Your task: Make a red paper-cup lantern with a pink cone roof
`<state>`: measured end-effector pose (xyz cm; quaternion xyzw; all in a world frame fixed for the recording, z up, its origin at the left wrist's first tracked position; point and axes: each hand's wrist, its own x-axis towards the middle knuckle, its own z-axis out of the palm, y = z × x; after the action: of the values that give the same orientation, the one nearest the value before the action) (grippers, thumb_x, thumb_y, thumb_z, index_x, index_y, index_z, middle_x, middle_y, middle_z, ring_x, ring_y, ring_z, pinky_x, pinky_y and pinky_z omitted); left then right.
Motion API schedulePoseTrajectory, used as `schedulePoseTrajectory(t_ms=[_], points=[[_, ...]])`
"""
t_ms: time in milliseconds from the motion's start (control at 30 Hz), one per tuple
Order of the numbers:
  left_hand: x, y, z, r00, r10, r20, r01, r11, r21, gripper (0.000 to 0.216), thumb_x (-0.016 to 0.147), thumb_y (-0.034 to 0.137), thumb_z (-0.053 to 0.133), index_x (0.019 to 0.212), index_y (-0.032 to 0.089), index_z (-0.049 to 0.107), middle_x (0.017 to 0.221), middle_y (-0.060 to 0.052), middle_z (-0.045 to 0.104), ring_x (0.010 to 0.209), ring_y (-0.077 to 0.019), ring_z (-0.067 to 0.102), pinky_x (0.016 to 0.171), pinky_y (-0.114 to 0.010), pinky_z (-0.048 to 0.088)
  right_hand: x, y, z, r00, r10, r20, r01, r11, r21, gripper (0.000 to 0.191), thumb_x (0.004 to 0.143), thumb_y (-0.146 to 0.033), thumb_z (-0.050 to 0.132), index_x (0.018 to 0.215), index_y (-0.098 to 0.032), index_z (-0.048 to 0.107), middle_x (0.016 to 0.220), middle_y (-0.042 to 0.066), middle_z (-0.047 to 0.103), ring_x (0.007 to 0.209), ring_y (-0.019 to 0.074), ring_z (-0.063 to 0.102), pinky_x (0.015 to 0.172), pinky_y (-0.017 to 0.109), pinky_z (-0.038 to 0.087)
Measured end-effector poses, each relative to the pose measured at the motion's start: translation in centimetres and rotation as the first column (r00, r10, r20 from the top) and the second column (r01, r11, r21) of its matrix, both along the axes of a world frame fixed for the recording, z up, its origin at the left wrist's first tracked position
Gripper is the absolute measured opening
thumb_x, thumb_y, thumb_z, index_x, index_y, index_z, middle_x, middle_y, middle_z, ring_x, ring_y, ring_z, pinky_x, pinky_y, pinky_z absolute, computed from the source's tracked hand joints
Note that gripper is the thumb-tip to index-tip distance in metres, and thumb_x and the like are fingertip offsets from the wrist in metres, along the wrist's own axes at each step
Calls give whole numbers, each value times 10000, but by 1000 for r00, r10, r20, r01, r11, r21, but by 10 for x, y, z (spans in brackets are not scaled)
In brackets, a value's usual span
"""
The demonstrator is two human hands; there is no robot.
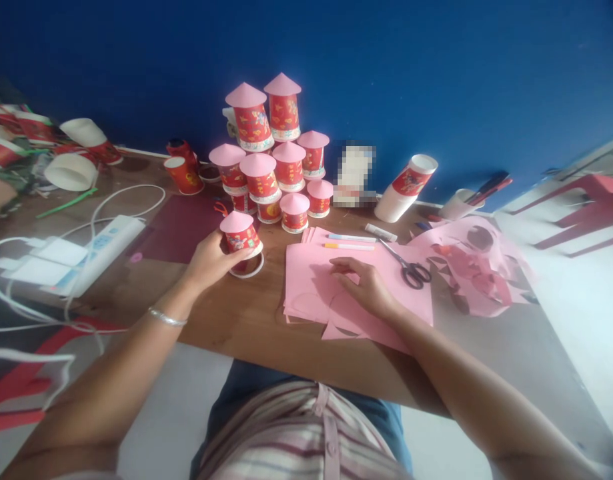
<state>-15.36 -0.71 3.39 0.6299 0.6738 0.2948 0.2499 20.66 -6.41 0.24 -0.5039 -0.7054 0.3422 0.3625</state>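
Observation:
My left hand (211, 260) grips a red patterned paper cup (243, 239) topped with a pink paper cone (237, 221). Just below that cup lies a white ring (253, 272), perhaps a tape roll. Resting over a stack of pink paper (306, 267), my right hand (361, 280) is empty, its fingers loosely bent and apart. To its right are black scissors (415, 273). A yellow-and-white pen (349, 247) and a blue-and-white pen (351, 237) lie beyond the fingers. Several cone-topped red cups (259, 177) stand grouped and partly stacked behind my left hand.
Pink paper scraps (479, 273) cover the right side. A glue stick (381, 232), stacked cups (406, 190) and a pen holder (459, 203) stand or lie toward the wall. On the left are a power strip (106, 250) with white cables and an upright red cup (183, 175).

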Motion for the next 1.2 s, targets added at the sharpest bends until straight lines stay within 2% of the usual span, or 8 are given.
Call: schedulePoseTrajectory(t_ms=[133,267,367,533,667,867,1033,1200], points=[[4,-1,3,997,-13,73,9,999,47,615,700,612,843,1137,193,734,1090,-98,811,1018,-335,779,932,-420,641,-1,0,0,1000,-2,12,2,1000,2,288,941,-286,688,1209,-225,776,1115,88,857,1043,256,827,978,430,670],[14,12,1,1000,29,6,-29,977,210,603,725,537,847,1188,175,712,1160,-120,784,1011,-308,764,936,-403,625,-2,1,0,1000,-12,12,12,1000,-4,284,930,-270,683,1190,-230,789,1156,91,854,1044,254,827,980,429,671],[23,21,-4,996,-22,-91,47,959,281,599,729,535,865,1175,167,706,1187,-133,763,1098,-319,740,987,-400,604,-3,2,-1,1000,-20,24,20,1000,-14,265,925,-256,679,1161,-240,798,1188,92,850,1051,260,827,986,438,669],[33,31,-12,981,-107,-164,145,961,237,560,772,557,850,1154,175,701,1178,-132,763,1117,-328,735,974,-395,595,-3,2,-2,999,-24,39,25,1000,-8,227,932,-267,691,1130,-260,802,1189,70,850,1067,249,821,977,412,670],[33,35,-14,981,-97,-166,129,973,190,521,779,497,857,1152,172,695,1192,-134,771,1126,-333,739,987,-393,591,-3,1,-2,999,-21,50,21,1000,-1,220,937,-276,694,1131,-261,798,1183,71,847,1069,251,819,994,421,662],[35,36,-15,981,-112,-157,146,963,227,565,790,478,866,1237,176,697,1265,-129,767,1163,-327,734,1020,-387,581,-3,1,-2,999,-14,42,14,1000,-8,224,947,-278,680,1136,-248,796,1188,80,844,1084,257,817,1005,431,658],[35,38,-17,976,-128,-175,158,973,169,565,799,498,854,1233,171,701,1275,-143,763,1163,-338,736,973,-386,587,-3,1,-3,999,-11,37,11,1000,-8,229,944,-258,679,1142,-256,796,1198,70,844,1081,244,816,991,409,666],[36,39,-16,970,-152,-190,185,968,168,576,809,493,859,1251,164,693,1275,-154,760,1183,-346,726,1000,-400,576,-3,2,-2,999,-7,39,7,1000,3,226,944,-274,681,1136,-250,796,1189,77,847,1068,250,818,997,423,660]])
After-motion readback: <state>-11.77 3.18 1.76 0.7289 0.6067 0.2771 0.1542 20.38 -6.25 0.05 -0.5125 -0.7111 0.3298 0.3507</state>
